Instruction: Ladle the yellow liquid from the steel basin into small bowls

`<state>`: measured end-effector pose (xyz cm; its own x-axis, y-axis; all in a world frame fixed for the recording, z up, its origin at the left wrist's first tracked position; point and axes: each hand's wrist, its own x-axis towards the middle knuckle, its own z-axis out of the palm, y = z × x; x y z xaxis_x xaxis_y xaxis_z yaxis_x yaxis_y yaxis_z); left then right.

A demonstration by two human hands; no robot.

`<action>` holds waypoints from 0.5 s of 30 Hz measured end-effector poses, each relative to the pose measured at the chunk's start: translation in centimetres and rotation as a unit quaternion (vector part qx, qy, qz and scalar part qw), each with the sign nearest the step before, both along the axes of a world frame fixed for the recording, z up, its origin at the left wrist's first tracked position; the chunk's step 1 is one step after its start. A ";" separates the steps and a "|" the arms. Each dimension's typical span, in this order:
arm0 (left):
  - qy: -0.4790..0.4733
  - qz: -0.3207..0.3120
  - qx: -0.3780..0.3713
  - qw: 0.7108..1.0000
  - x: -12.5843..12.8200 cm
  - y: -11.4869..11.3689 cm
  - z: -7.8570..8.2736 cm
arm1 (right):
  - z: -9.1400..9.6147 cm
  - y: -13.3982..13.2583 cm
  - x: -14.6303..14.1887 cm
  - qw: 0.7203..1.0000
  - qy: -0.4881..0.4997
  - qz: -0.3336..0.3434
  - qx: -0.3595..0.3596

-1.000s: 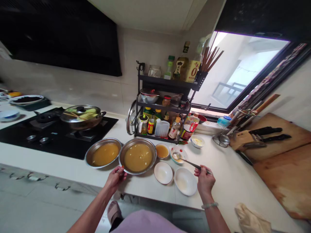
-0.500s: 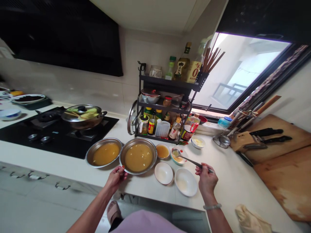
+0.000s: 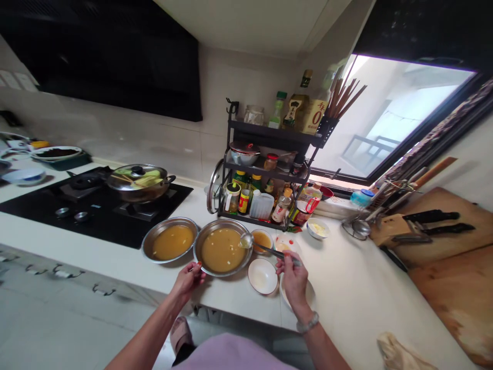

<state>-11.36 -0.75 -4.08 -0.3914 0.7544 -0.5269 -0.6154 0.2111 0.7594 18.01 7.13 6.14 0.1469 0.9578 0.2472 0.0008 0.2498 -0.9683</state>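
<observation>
My right hand [image 3: 291, 269] is closed on the handle of a metal spoon [image 3: 246, 240], whose bowl hovers over the right rim of a steel bowl of brown liquid [image 3: 222, 250]. My left hand [image 3: 188, 278] grips the near edge of that steel bowl with its fingers curled. A second steel bowl of brown liquid [image 3: 170, 242] stands just to its left. Near the spoon are a small bowl of orange sauce [image 3: 263, 239], a patterned dish [image 3: 286, 243] and an empty white bowl [image 3: 262, 276]. Another white bowl [image 3: 310, 293] lies partly under my right hand.
A black spice rack [image 3: 269, 174] crowded with bottles stands behind the bowls. A lidded pan [image 3: 140, 182] sits on the black hob [image 3: 77, 210] at left. A small white dish [image 3: 318, 228], knife block [image 3: 393, 231] and wooden boards [image 3: 454, 257] lie at right.
My right hand has carried the spoon leftward from the patterned dish to the rim of the right steel bowl. The left hand has kept its hold. The camera has shifted slightly.
</observation>
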 end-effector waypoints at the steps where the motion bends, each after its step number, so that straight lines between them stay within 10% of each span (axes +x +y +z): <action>1: 0.001 0.001 0.000 1.000 0.0 0.0 0.0 | -0.4 -0.3 -0.5 0.999 -0.020 0.021 0.025; 8: 0.000 -0.004 -0.002 1.000 0.0 -0.1 0.3 | -1.8 -1.5 -0.3 0.958 -0.144 0.131 0.211; 15: 0.003 -0.012 -0.004 1.000 0.0 -0.1 0.5 | -1.2 0.4 5.5 0.976 -0.163 -0.072 0.126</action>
<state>-11.35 -0.84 -3.58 -0.3759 0.7593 -0.5311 -0.6050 0.2330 0.7614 23.53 7.49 4.95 0.1494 0.8362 0.5276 0.3507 0.4541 -0.8190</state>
